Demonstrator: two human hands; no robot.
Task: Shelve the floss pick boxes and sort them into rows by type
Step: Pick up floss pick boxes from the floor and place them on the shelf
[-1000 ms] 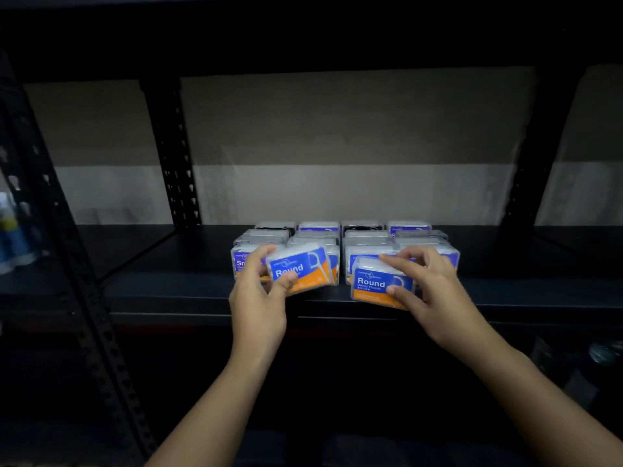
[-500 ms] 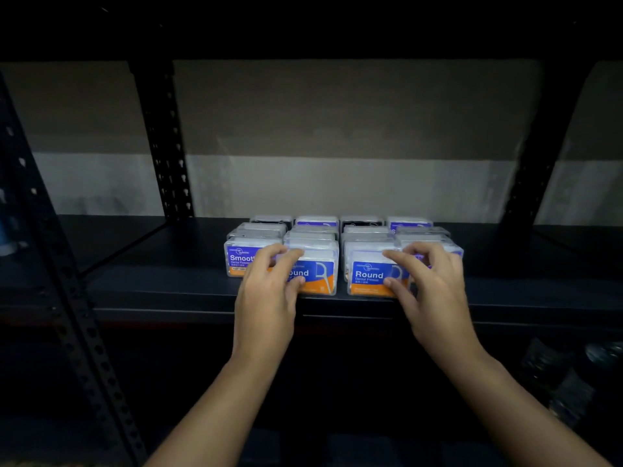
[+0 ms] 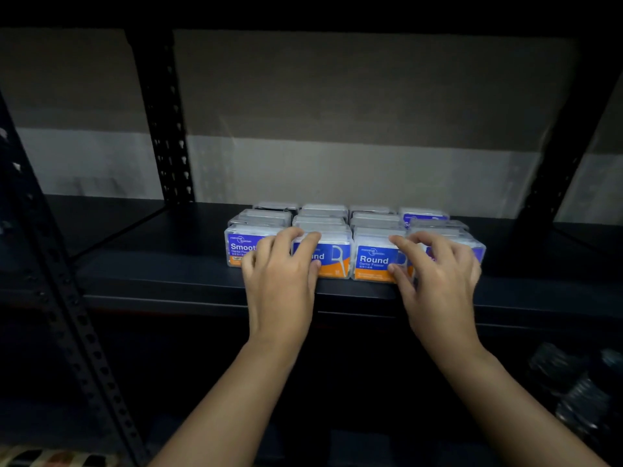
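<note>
Spanning the whole width of the view, a dark metal shelf (image 3: 151, 264) is seen, with perforated uprights (image 3: 165, 129) behind it and a pale wall at the back. On the shelf board a block of floss pick boxes (image 3: 323, 217) is arranged in four columns going backward, close to each other. In the front row, the leftmost box is labelled "Smooth" (image 3: 241, 246), and two "Round" boxes are placed just beside it to the right: the left Round box (image 3: 332, 261) and the right Round box (image 3: 372, 261). The fourth front box (image 3: 472, 246) is mostly hidden, so its label cannot be read with certainty.

The left hand (image 3: 279, 274) is laid over the front of the left Round box, with the fingers (image 3: 305, 237) spread and bent over its top edge and the thumb against its front face. The right hand (image 3: 438, 274) is placed on the right Round box in the same manner, its fingers (image 3: 403, 246) apart on the top front corner and its thumb low on the orange band.

Compared with one second ago, both Round boxes, then held tilted in front of the row, are now set upright and level with the front row.
</note>
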